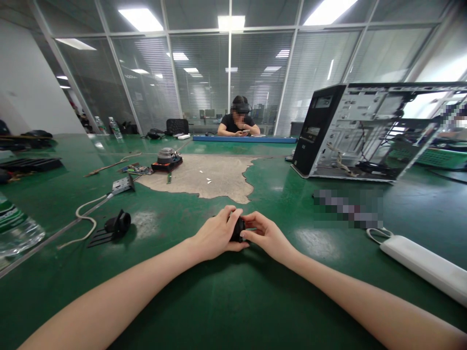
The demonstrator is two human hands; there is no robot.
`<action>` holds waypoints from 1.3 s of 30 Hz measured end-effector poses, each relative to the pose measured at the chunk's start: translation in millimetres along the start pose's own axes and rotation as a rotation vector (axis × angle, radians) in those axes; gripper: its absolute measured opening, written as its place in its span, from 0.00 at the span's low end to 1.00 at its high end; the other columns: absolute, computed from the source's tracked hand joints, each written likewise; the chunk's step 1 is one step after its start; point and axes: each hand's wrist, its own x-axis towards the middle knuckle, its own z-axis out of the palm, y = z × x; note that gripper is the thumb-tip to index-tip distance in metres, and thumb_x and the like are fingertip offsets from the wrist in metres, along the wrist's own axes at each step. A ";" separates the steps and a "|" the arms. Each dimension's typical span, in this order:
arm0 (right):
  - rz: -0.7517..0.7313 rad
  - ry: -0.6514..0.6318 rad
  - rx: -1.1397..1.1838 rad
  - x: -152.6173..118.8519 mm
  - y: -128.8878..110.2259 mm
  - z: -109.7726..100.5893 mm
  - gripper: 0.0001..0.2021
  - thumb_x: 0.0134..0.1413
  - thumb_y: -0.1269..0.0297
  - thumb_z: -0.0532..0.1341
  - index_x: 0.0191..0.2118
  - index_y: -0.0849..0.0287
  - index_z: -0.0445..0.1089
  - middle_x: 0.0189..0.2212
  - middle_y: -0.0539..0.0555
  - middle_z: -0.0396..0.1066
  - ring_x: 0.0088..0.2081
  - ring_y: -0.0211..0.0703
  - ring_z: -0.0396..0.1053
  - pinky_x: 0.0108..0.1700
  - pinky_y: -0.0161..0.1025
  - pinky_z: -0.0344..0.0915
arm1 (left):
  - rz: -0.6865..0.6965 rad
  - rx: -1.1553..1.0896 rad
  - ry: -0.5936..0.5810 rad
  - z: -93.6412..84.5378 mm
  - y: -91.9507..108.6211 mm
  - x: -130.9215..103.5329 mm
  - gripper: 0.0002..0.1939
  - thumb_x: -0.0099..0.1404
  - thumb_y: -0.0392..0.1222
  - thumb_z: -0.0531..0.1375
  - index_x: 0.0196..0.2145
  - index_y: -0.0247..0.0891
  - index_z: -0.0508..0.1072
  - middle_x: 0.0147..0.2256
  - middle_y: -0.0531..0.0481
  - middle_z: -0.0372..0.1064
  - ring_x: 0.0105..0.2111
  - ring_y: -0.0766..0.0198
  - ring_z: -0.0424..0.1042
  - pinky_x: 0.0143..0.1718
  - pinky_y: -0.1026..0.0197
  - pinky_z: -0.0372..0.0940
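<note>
A small black part (238,230), rounded in outline, is held just above or on the green tabletop in front of me; its exact kind is hidden by my fingers. My left hand (219,231) wraps round its left side, thumb and fingers closed over it. From the other side, my right hand (265,234) pinches its right edge between thumb and fingertips. Further left on the table lies a black plastic piece (117,222) with a round collar and long flat prongs.
An opened computer case (328,131) stands at right, near a white power strip (425,262). Bare patch (219,170) ahead bears a motor-like part (168,158). A metal box with cable (123,184) and a water bottle (18,226) are left. A person (239,119) sits opposite.
</note>
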 end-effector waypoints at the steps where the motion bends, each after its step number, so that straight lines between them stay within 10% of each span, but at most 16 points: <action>1: 0.002 0.004 -0.010 0.3 -0.1 0.0 0.10 0.44 0.67 0.60 0.36 0.58 0.61 0.34 0.51 0.66 0.38 0.40 0.67 0.40 0.39 0.66 | -0.007 -0.034 0.003 0.8 -1.0 -0.2 0.36 0.51 0.55 0.58 0.52 0.38 0.48 0.48 0.41 0.52 0.45 0.52 0.60 0.39 0.51 0.64; 39: -0.053 0.005 -0.056 -3.0 -3.8 1.7 0.08 0.49 0.64 0.57 0.37 0.56 0.60 0.34 0.50 0.64 0.39 0.40 0.65 0.37 0.36 0.66 | 0.003 -0.203 0.005 0.6 -3.3 1.4 0.29 0.53 0.50 0.59 0.48 0.40 0.52 0.44 0.45 0.59 0.42 0.56 0.60 0.42 0.53 0.61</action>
